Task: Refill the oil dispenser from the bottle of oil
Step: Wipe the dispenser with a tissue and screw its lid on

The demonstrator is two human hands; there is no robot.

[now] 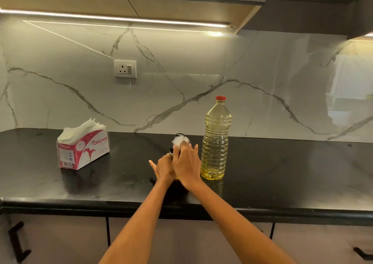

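Observation:
The oil dispenser (171,150), dark with a black top, stands on the black counter (282,173) and is mostly hidden behind both hands. My left hand (163,168) grips its lower body from the left, thumb sticking out. My right hand (187,162) holds a crumpled white tissue (180,141) against the dispenser's upper part. Just to the right stands the clear plastic oil bottle (216,142), upright with its red cap (220,98) on and yellow oil inside. It is close to my right hand but apart from it.
An opened red-and-white tissue box (84,151) sits on the counter to the left. A marble backsplash with a wall socket (125,69) rises behind. The counter's front edge (101,205) runs above cabinet doors with black handles.

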